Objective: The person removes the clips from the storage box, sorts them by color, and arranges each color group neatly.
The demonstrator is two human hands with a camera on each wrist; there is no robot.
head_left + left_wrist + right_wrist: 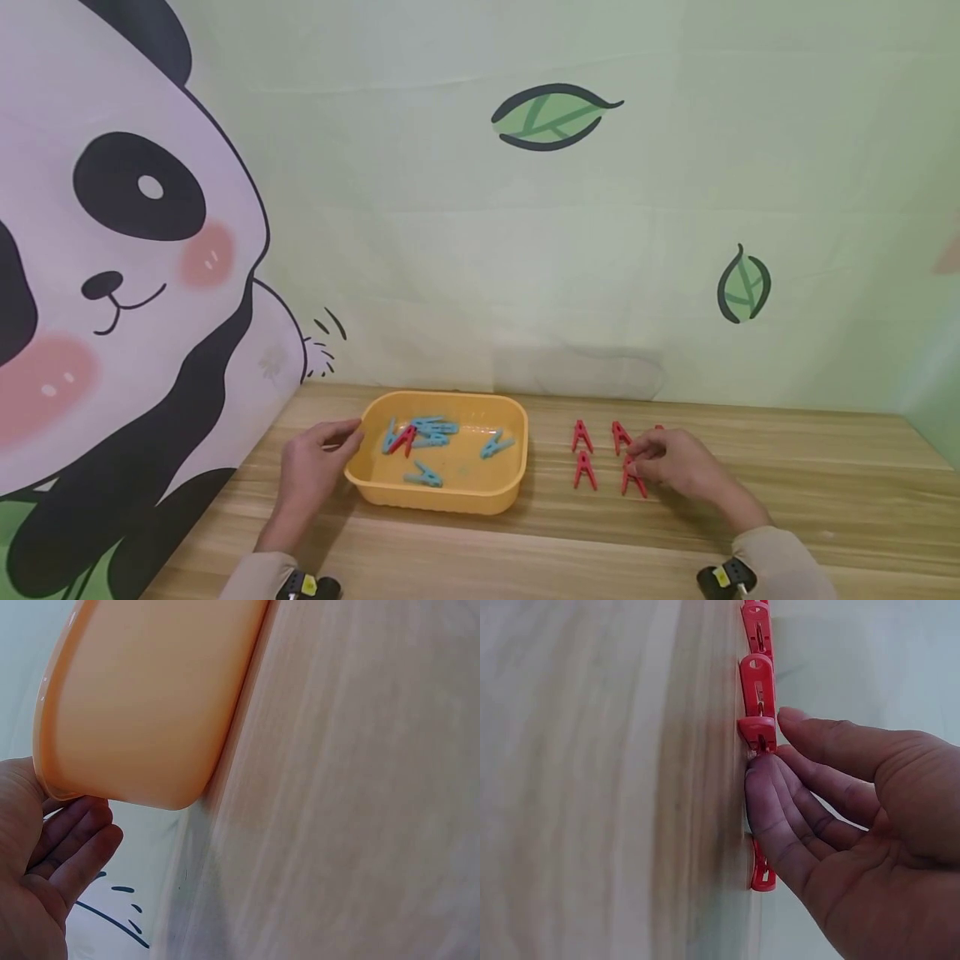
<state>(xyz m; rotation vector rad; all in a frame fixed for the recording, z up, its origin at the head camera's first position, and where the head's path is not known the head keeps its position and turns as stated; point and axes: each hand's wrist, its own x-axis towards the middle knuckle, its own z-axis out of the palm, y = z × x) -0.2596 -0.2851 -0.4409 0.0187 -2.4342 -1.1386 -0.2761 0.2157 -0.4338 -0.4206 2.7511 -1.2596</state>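
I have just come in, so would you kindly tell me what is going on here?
A person is working with red clothespins set in rows on a wooden table. Their right hand is at one in the front row; whether it grips it is unclear. Their left hand touches a yellow basin holding blue clothespins and a red one.

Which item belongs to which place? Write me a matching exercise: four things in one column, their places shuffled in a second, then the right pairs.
Things:
1. Left hand
2. Blue clips
3. Right hand
4. Panda picture

Places:
A. At a red clip on the table
B. On the backdrop, left in the head view
C. Inside the yellow tub
D. At the tub's left side

Pairs: 1-D, 2-C, 3-A, 4-B
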